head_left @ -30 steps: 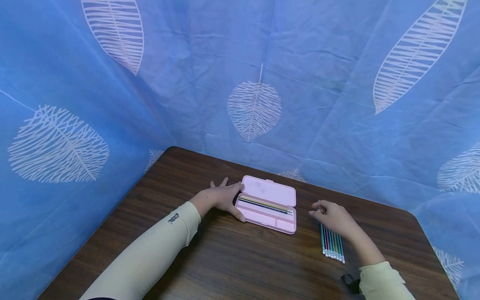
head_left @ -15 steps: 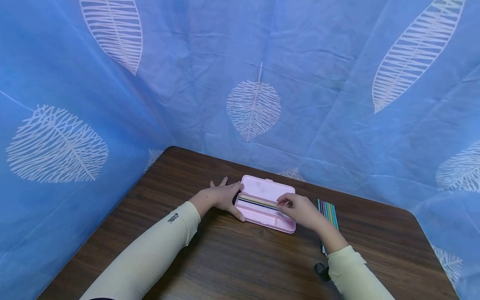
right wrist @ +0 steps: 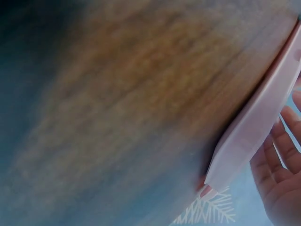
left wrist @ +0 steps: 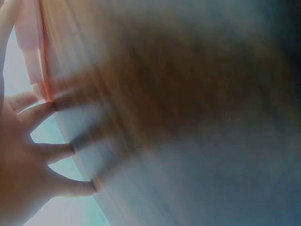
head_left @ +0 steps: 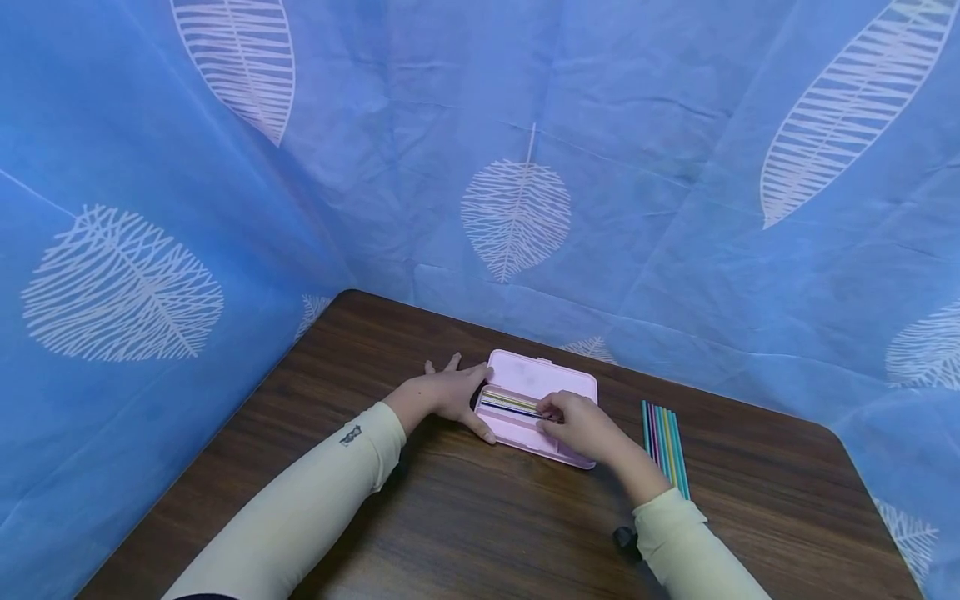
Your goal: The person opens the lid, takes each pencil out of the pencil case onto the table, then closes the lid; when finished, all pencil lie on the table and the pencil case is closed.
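A pink pencil case [head_left: 543, 377] lies opened out on the brown table, its lid folded back toward the curtain. Several pencils [head_left: 504, 402] lie lengthwise in its rear compartment. My left hand [head_left: 453, 394], fingers spread, rests against the case's left end, thumb at the front corner. Over the right part of the case, my right hand [head_left: 583, 427] pinches a pencil along that compartment; the hand hides most of it. In the left wrist view the spread fingers touch the tabletop beside the case [left wrist: 29, 37]. The right wrist view shows the case's pink outer wall [right wrist: 249, 136] before the right hand.
Right of the case, a row of several pencils [head_left: 663, 442], mostly teal, lies on the table [head_left: 480, 525], partly covered by the right forearm. A black device [head_left: 625, 540] sits at the right wrist. A blue leaf-patterned curtain [head_left: 420, 208] hangs behind the table.
My right hand has moved left from the pencil row to the case and reached down into it with a pencil. The left hand has stayed at the case's left end.
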{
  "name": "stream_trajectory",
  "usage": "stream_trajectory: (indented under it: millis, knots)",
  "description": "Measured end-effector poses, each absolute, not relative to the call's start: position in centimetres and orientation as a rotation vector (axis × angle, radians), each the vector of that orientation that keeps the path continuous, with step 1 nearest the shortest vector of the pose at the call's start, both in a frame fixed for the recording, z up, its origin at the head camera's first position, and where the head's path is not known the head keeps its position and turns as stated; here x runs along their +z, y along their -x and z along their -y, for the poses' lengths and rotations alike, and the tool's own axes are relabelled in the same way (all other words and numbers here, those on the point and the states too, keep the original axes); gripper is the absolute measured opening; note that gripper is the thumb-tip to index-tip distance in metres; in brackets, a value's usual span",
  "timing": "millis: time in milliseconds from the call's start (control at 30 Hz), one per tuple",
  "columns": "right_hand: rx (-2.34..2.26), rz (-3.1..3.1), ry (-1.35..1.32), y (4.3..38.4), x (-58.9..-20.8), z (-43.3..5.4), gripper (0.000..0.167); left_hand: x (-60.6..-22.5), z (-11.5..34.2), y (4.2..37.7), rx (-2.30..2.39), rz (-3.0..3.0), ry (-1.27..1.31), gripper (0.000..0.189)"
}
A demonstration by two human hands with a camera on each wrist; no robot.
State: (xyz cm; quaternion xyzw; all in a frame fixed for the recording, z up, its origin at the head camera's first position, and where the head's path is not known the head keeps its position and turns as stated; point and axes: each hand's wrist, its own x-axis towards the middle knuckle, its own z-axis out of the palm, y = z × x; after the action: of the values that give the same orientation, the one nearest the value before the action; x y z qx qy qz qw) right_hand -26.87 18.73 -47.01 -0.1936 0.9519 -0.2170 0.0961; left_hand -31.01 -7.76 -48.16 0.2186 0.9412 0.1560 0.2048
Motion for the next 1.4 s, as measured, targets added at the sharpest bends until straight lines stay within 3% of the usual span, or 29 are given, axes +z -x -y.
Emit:
stream_trajectory:
  millis: [667, 1100, 1400]
  knots:
    - [-0.695, -2.730, 0.494, 27.09, -47.55, -18.70, 0.005, -48.17, 7.79, 31.01, 0.422, -2.629, -0.601, 0.129]
    - [-0.756, -2.599, 0.459, 27.61, -46.78, -18.73, 0.006, -48.00, 7.69, 30.81, 0.434, -2.625, -0.603, 0.129]
    - [-0.731, -2.617, 0.605, 27.75, -46.64, -18.19, 0.009, -47.98, 7.74, 30.85, 0.426, -2.627, -0.598, 0.129]
